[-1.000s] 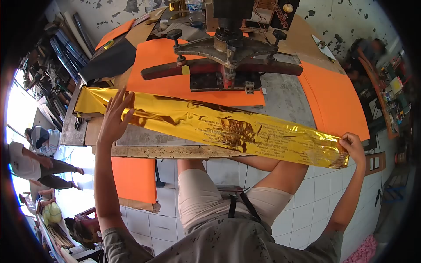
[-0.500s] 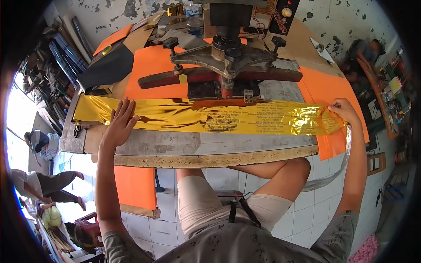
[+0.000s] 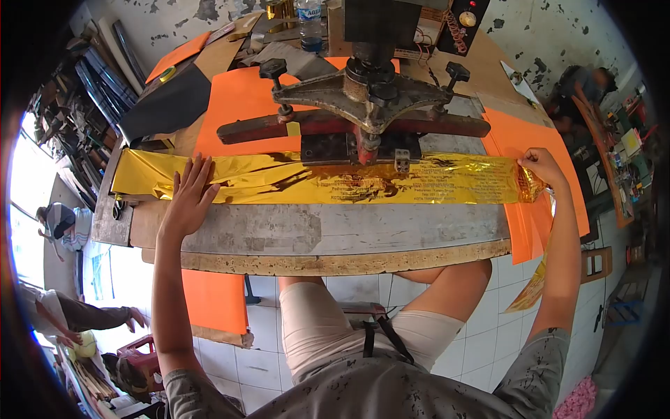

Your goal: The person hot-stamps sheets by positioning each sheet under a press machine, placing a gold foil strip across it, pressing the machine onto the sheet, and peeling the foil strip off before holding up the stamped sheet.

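A long strip of gold foil [image 3: 265,181] lies across the work table, creased at its left end. Rows of printed lettering show on its right half. My left hand [image 3: 190,192] rests flat on the foil's left part, fingers spread. At the right end my right hand [image 3: 546,167] pinches the bunched foil between thumb and fingers; a loose tail of it hangs beside my forearm, below the table edge. Over the middle of the strip stands the metal head of a press [image 3: 359,133], overlapping the foil's far edge.
Orange sheets [image 3: 244,105] lie behind and right of the press. A black sheet [image 3: 167,105] and a water bottle [image 3: 309,26] are farther back. The table's worn front edge [image 3: 328,264] is near my knees. Other people [image 3: 586,87] are at the right and left.
The foil's middle and right part has shifted away from me, farther under the press head. The hanging tail at my right has swung and now shows its gold side. Both hands keep their holds.
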Motion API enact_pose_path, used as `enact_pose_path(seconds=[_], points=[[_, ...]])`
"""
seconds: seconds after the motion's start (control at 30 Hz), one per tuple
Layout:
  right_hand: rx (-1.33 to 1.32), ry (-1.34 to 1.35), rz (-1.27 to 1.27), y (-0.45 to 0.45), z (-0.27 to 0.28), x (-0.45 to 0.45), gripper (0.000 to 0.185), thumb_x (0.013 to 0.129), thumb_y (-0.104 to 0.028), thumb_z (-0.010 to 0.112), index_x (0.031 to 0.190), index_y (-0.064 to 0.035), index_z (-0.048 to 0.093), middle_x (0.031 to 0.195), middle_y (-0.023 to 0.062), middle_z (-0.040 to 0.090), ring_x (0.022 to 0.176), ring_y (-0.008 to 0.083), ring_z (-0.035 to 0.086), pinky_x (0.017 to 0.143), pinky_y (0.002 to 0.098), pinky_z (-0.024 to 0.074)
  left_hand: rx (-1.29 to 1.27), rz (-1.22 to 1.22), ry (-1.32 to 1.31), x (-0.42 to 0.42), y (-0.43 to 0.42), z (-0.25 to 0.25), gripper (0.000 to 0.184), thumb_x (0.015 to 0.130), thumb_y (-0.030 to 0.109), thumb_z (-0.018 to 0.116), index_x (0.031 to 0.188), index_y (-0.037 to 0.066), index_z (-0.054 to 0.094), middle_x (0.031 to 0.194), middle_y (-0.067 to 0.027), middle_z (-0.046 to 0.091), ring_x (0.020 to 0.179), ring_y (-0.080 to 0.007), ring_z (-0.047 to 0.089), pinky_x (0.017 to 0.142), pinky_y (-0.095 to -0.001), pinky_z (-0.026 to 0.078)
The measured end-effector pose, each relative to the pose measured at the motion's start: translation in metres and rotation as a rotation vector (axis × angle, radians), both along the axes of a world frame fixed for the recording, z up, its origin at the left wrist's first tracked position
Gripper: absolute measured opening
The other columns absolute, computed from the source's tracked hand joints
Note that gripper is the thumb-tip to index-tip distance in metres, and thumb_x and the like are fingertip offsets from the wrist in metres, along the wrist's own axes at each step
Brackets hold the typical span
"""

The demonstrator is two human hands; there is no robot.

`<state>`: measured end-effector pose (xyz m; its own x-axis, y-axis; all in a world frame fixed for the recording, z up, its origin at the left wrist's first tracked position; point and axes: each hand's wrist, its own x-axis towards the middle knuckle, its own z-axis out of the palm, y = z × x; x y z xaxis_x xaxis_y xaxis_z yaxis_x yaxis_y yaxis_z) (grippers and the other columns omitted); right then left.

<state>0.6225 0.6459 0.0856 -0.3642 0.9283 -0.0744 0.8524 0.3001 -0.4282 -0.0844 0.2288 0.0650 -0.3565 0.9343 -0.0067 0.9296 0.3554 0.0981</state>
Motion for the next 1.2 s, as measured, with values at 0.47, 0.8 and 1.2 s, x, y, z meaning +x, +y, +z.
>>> enact_pose_path(seconds=[0.47, 0.8, 1.2], points=[[-0.097, 0.03, -0.057, 0.007, 0.009, -0.014, 0.017, 0.09, -0.015, 0.077, 0.088, -0.0004, 0.068, 0.077, 0.0024, 0.065, 0.07, 0.0098, 0.059, 0.065, 0.0277, 0.0466, -0.015, 0.031, -0.011, 0.005, 0.0, 0.003, 0.068, 0.107, 0.051, 0.035, 0.163, 0.014, 0.025, 0.17, -0.0127, 0.018, 0.158, -0.0314, 0.01, 0.128, -0.0495, 0.005], [-0.097, 0.043, -0.04, 0.013, 0.004, -0.014, 0.018, 0.09, -0.016, 0.077, 0.089, -0.0011, 0.066, 0.076, 0.0023, 0.065, 0.066, 0.0096, 0.059, 0.061, 0.0272, 0.0452, -0.026, 0.038, 0.01, 0.006, 0.001, 0.003, 0.069, 0.106, 0.053, 0.036, 0.163, 0.014, 0.026, 0.17, -0.0129, 0.017, 0.158, -0.0312, 0.01, 0.128, -0.0496, 0.005], [-0.082, 0.047, -0.065, 0.003, 0.01, -0.019, 0.019, 0.09, -0.018, 0.078, 0.091, -0.002, 0.068, 0.077, 0.0023, 0.066, 0.069, 0.0101, 0.061, 0.063, 0.0269, 0.0478, -0.039, 0.033, 0.012, 0.008, -0.001, 0.006, 0.069, 0.106, 0.052, 0.036, 0.163, 0.015, 0.025, 0.171, -0.0124, 0.016, 0.158, -0.033, 0.01, 0.128, -0.0511, 0.006]])
